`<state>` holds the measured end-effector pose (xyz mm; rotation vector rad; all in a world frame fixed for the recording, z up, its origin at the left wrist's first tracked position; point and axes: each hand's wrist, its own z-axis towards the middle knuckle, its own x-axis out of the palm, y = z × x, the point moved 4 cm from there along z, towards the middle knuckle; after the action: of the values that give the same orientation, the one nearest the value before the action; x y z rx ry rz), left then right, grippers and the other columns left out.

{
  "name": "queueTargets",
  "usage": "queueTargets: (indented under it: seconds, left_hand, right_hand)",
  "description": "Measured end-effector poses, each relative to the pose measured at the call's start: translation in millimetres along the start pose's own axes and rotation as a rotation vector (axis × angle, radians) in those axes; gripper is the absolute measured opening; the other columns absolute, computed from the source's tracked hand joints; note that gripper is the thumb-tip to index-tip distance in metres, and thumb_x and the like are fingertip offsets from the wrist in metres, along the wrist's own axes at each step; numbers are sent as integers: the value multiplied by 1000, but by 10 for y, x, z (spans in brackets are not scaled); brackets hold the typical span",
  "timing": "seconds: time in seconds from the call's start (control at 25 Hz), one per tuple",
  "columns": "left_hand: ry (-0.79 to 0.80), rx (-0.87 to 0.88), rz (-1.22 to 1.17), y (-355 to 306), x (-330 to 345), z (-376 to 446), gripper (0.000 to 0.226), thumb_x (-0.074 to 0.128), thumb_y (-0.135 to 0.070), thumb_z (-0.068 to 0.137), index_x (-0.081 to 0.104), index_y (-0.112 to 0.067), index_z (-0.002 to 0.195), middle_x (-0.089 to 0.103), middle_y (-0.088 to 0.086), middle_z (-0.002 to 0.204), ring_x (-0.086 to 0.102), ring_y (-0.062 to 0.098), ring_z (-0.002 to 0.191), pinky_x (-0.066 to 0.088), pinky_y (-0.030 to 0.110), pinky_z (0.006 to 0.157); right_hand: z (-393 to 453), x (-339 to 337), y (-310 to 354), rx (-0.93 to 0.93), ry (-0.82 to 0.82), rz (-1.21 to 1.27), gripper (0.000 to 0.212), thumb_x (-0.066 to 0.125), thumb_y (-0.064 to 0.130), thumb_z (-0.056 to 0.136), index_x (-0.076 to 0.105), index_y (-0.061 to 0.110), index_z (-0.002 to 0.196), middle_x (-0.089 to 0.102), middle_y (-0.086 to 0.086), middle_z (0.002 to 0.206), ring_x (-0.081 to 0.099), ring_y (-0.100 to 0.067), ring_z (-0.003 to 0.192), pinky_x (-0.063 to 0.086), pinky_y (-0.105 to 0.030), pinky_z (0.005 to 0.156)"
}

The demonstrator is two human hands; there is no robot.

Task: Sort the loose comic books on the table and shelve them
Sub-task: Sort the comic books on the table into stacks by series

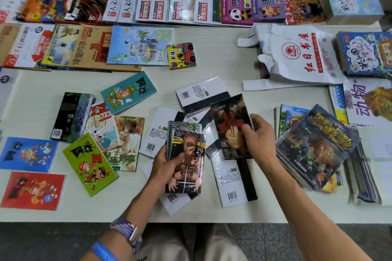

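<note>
Dark-covered comic stack (185,161), long axis pointing away, sits gripped in the left hand (164,164). Just right and slightly farther, the right hand (257,136) pinches another dark comic (231,127) upright above loose books (231,176) on the bench (222,59); joining them likely means moving left.

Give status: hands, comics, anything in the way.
Left hand grips a small stack, volume 29 comic on top. Right hand pinches a dark red-cover comic, lifted. More loose comics face-down on the table underneath. No obstruction.
</note>
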<state>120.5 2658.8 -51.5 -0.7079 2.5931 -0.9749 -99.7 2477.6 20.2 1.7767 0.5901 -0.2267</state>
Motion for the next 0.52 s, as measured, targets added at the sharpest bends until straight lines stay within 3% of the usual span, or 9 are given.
queueTargets:
  seconds: [0.08, 0.2, 0.32, 0.4, 0.52]
  left_hand:
    - [-6, -12, -66, 14, -28, 25, 29, 74, -13, 86, 62, -23, 111, 75, 8, 110, 74, 29, 95, 60, 48, 81]
    - [-20, -32, -137, 2, -59, 10, 25, 74, -14, 87, 60, -24, 105, 76, 7, 103, 76, 28, 87, 60, 40, 70]
    - [-28, -35, -152, 2, -79, 25, 23, 73, -15, 87, 58, -29, 98, 78, -3, 92, 76, 22, 82, 59, 34, 63]
    - [-14, -34, -154, -6, -77, 29, 23, 73, -15, 87, 60, -26, 102, 79, -1, 92, 77, 22, 80, 58, 32, 58]
    - [-4, -38, -158, 0, -86, 48, 22, 72, -16, 88, 63, -23, 107, 78, 7, 100, 77, 26, 82, 59, 35, 61]
  right_hand:
    - [-23, 2, -24, 206, 66, 483, 12, 60, 8, 94, 68, 15, 99, 78, -2, 77, 75, -16, 67, 58, -27, 53]
    - [-78, 90, -150, 424, 189, 707, 15, 53, 2, 98, 65, 7, 106, 79, -9, 86, 75, -21, 72, 59, -27, 56]
    - [-115, 173, -280, 448, 312, 637, 23, 53, 3, 100, 63, 5, 120, 77, -11, 96, 72, -23, 80, 58, -32, 67]
    - [-129, 216, -272, 404, 399, 504, 29, 53, 6, 101, 59, 7, 129, 74, -14, 106, 69, -26, 86, 54, -35, 76]
    - [-101, 272, 42, 57, 657, 2, 28, 55, 12, 101, 64, 21, 127, 73, -11, 112, 72, -17, 90, 58, -34, 76]
